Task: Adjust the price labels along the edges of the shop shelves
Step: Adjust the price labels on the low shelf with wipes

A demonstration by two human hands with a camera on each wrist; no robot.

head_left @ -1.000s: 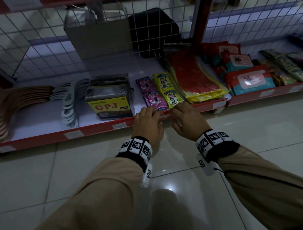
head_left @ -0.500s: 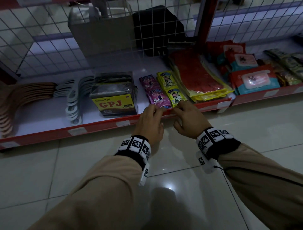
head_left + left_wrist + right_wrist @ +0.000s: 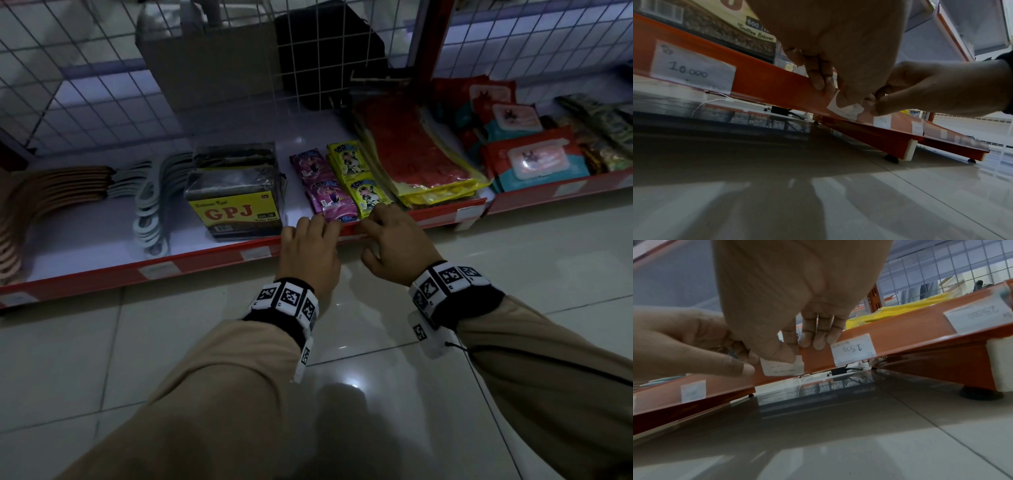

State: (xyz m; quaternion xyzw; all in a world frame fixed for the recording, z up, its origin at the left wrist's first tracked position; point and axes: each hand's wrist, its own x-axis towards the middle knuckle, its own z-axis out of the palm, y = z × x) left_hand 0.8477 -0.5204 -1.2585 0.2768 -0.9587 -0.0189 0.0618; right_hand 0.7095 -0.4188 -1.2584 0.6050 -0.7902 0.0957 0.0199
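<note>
Low on the orange shelf edge (image 3: 777, 84), just above the tiled floor (image 3: 513, 274), sits a small white price label (image 3: 782, 368). Both thumbs press it (its writing is too blurred to read): left hand (image 3: 310, 253) and right hand (image 3: 397, 243), fingers curled over the rim. Beside it, a label marked 1500 (image 3: 853, 349).

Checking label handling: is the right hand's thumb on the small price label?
Touching. The right wrist view shows the right hand's thumb overlapping the price label's top edge.
</note>
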